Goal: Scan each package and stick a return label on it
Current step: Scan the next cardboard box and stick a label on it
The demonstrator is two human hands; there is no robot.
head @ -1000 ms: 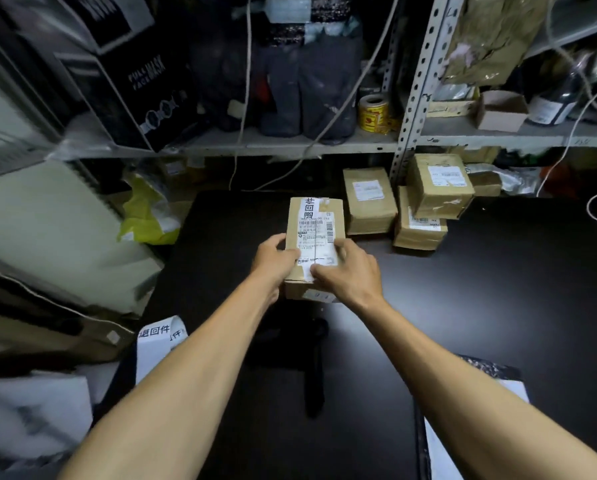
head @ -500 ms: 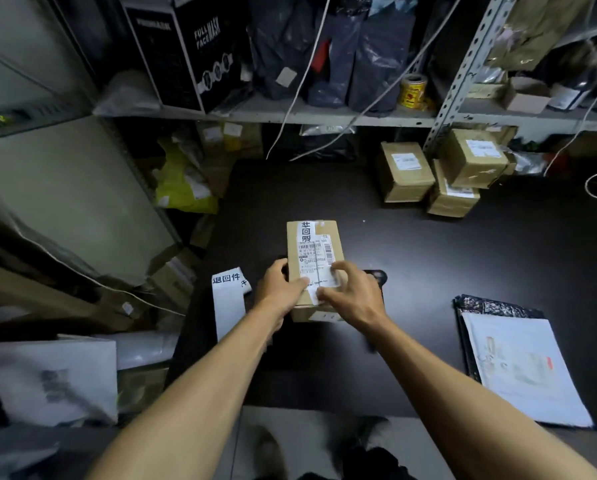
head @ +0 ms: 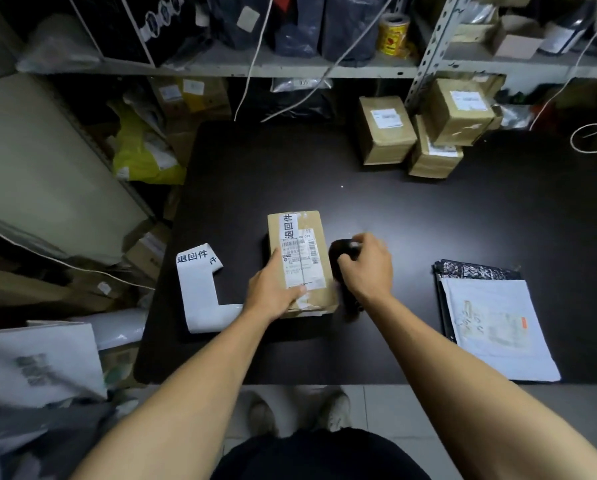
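Observation:
A brown cardboard package (head: 299, 244) lies on the black table (head: 428, 220), with a shipping label and a white return label on its top. My left hand (head: 276, 289) grips its near left corner, thumb across the shipping label. Just right of the package, my right hand (head: 368, 268) curls round a black handheld scanner (head: 340, 252), which it partly hides. A white strip of return labels (head: 200, 289) lies to the package's left.
Three more brown packages (head: 425, 129) are stacked at the table's far side by a metal shelf post. A black and white mailer bag (head: 491, 317) lies at the right. Cluttered shelves, cables and boxes surround the table; the floor and shoes show below its near edge.
The package came down toward the near part of the table. My right hand left the package and took hold of the scanner beside it. The view tilted further down.

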